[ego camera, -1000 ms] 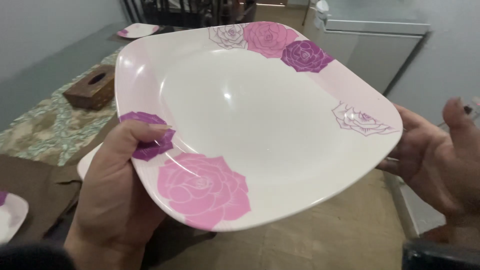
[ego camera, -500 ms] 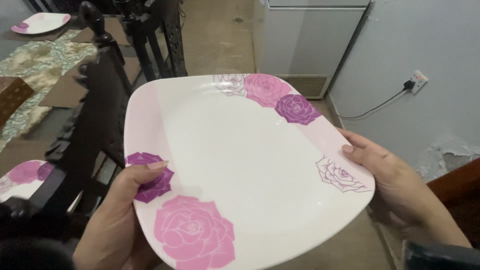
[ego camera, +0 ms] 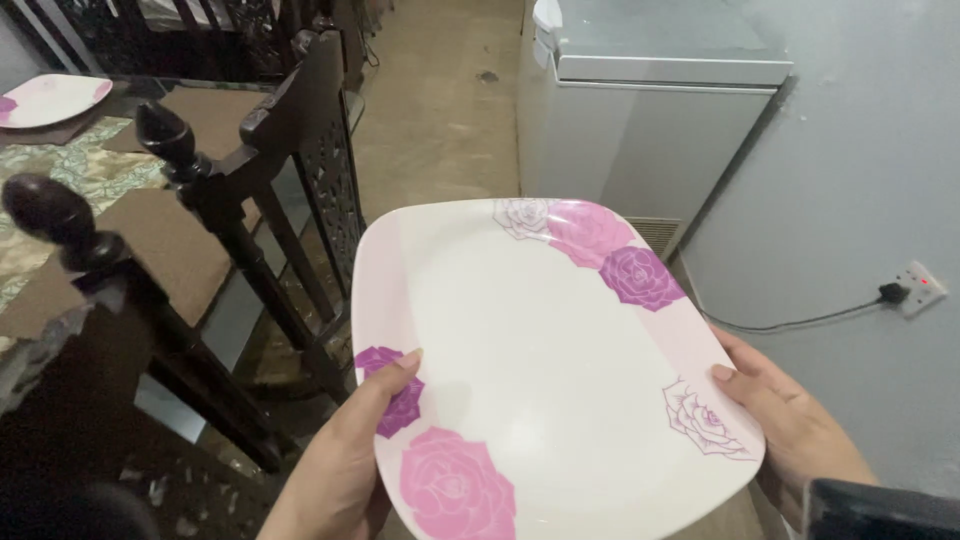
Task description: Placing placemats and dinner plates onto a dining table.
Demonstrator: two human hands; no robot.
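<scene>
I see both hands on one plate (ego camera: 540, 370), a white square one with rounded corners, held up in the air over the floor (ego camera: 440, 110) and tipped a little toward me. It fills the lower middle of the view. Pink and purple roses run along its rim at 12 to 1 o'clock and again at 7 to 8 o'clock, with an outlined rose at 4 o'clock.

My left hand (ego camera: 345, 470) grips the plate's rim at 8 o'clock. The thumb lies on top, across the small purple rose; the fingers are curled under the plate and hidden, clenched on the edge.

My right hand (ego camera: 795, 430) holds the opposite rim at 4 o'clock. Its thumb tip presses the top face just beside the outlined rose, and the palm cups the edge from below, so this hand too is closed on the plate. A dark sleeve (ego camera: 880, 510) shows at the wrist.

At 9 to 10 o'clock from the plate stand two dark carved chairs (ego camera: 290, 170) with knobbed posts, near the plate but not touching it. Beyond them, at 10 o'clock, is the tabletop (ego camera: 60, 180) with a patterned runner and brown mats; a second plate (ego camera: 50, 98) with pink trim lies on it in the far corner.

At 12 to 1 o'clock a white chest freezer (ego camera: 650, 120) stands against the grey wall (ego camera: 860, 170). At 3 o'clock a wall socket (ego camera: 918, 285) has a black plug in it and a cord trailing left.
</scene>
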